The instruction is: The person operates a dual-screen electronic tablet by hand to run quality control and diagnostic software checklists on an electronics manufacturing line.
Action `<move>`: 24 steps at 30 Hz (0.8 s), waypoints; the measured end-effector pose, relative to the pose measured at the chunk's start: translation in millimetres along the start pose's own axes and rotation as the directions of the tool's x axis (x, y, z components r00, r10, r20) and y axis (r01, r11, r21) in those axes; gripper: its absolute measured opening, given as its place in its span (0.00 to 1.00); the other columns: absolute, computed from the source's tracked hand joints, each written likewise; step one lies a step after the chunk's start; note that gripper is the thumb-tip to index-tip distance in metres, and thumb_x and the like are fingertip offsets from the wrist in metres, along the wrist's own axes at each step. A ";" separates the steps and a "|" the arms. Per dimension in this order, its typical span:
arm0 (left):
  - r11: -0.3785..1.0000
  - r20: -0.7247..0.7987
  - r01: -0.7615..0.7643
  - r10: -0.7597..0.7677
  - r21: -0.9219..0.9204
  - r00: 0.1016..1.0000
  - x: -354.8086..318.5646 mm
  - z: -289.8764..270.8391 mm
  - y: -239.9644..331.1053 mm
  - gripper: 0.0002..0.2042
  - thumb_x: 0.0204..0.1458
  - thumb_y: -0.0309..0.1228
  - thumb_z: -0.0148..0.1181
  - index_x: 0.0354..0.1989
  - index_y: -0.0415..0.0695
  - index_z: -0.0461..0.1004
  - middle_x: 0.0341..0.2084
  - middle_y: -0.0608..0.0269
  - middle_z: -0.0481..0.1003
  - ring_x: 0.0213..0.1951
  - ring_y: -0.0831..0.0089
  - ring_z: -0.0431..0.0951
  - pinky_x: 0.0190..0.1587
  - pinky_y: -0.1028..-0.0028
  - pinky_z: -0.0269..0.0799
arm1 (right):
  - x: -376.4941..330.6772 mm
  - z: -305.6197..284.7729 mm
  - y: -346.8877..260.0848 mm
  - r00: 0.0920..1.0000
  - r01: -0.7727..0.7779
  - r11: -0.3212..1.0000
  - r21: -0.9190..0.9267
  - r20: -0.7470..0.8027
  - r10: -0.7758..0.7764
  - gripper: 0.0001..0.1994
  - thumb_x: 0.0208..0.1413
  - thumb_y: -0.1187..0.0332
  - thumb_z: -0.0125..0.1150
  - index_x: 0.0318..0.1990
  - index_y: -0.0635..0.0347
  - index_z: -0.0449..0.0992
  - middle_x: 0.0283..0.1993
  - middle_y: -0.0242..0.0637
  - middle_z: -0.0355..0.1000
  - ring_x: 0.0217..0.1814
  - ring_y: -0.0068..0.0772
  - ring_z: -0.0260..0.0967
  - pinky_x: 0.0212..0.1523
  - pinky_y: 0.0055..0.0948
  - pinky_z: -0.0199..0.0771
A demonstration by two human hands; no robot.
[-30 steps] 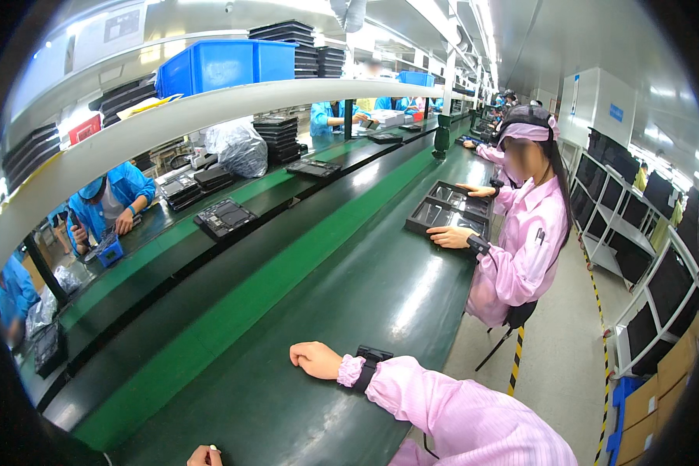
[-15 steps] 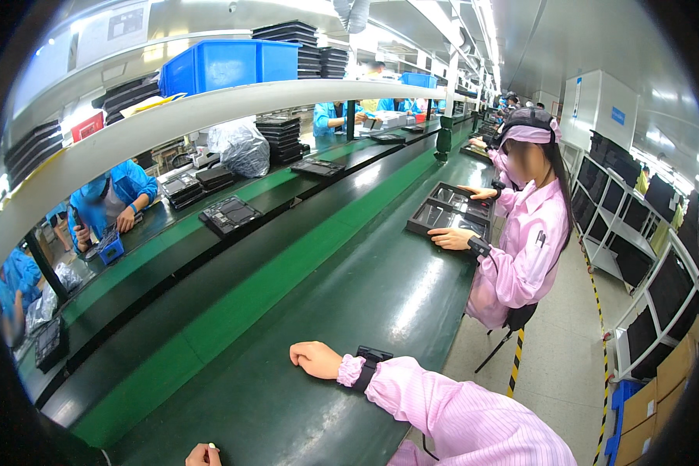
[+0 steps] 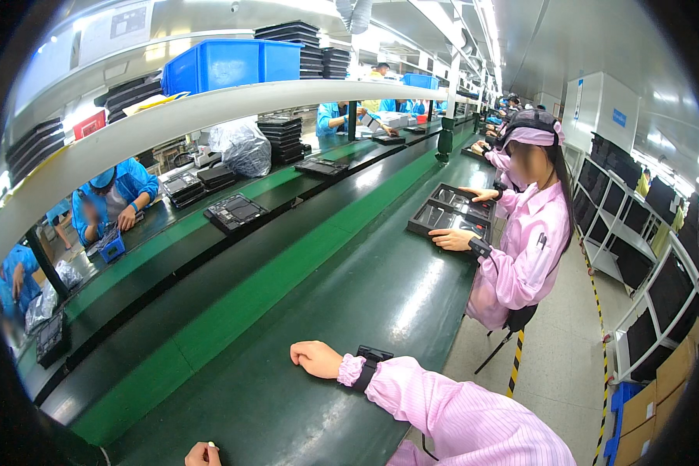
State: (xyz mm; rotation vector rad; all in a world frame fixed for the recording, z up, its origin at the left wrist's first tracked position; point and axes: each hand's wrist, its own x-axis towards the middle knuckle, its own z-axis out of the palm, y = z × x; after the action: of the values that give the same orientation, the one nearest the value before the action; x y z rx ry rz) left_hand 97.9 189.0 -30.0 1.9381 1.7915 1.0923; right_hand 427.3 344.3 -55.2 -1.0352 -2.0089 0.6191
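My right hand (image 3: 315,359) rests on the dark green bench top (image 3: 287,404), fingers curled into a loose fist with nothing seen in it. A black wrist strap (image 3: 370,363) sits over the pink sleeve cuff behind it. My left hand (image 3: 202,454) only peeks in at the bottom edge; a tiny white spot shows at its fingertips, and I cannot tell whether it holds anything. No object lies close to either hand.
A co-worker in pink (image 3: 524,233) sits to my right, hands on black trays (image 3: 452,213). A green conveyor belt (image 3: 287,272) runs down the line carrying black trays (image 3: 235,211). A shelf overhead bears a blue bin (image 3: 229,66). People in blue (image 3: 113,194) work opposite.
My hands have stayed where they were. The co-worker's near hand has shifted slightly on the tray, and the trays on the belt have crept along.
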 end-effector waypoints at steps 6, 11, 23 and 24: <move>1.000 0.004 0.004 -0.004 0.008 1.000 0.8 -0.4 -1.3 0.09 0.53 0.29 0.51 0.25 0.36 0.70 0.16 0.51 0.68 0.18 0.68 0.65 0.24 0.70 0.62 | 1.9 -3.7 -7.8 0.999 -0.045 0.999 -0.005 0.023 0.045 0.05 0.43 0.75 0.43 0.25 0.63 0.68 0.25 0.46 0.67 0.31 0.50 0.67 0.33 0.40 0.66; 0.999 0.012 0.025 -0.024 -0.022 1.000 3.4 -0.5 -3.4 0.10 0.54 0.30 0.51 0.25 0.36 0.70 0.15 0.53 0.67 0.18 0.72 0.63 0.23 0.71 0.61 | 4.5 -1.8 -5.8 0.999 -0.047 0.999 -0.005 0.028 0.047 0.05 0.43 0.75 0.43 0.25 0.63 0.67 0.25 0.46 0.67 0.31 0.50 0.66 0.33 0.40 0.65; 0.999 -0.007 0.000 0.000 -0.034 1.000 12.8 -2.8 -7.9 0.09 0.53 0.30 0.51 0.25 0.36 0.69 0.15 0.53 0.66 0.18 0.71 0.62 0.23 0.71 0.60 | 13.6 2.4 -6.2 0.998 -0.055 0.998 -0.004 0.023 0.055 0.05 0.44 0.75 0.43 0.26 0.63 0.67 0.25 0.47 0.67 0.31 0.51 0.66 0.33 0.40 0.65; 0.999 -0.011 -0.001 0.000 -0.041 1.000 13.2 -3.0 -7.8 0.09 0.53 0.30 0.51 0.25 0.36 0.69 0.15 0.53 0.66 0.18 0.71 0.62 0.23 0.71 0.60 | 14.2 2.8 -6.0 0.998 -0.050 0.999 -0.006 0.024 0.050 0.05 0.44 0.75 0.43 0.26 0.63 0.67 0.25 0.47 0.67 0.31 0.51 0.66 0.33 0.40 0.65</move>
State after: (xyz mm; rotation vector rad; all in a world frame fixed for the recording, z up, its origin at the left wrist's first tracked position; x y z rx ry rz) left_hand 89.4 202.1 -28.8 1.9125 1.7610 1.1333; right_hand 417.1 352.6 -46.7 -1.0885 -2.0115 0.6559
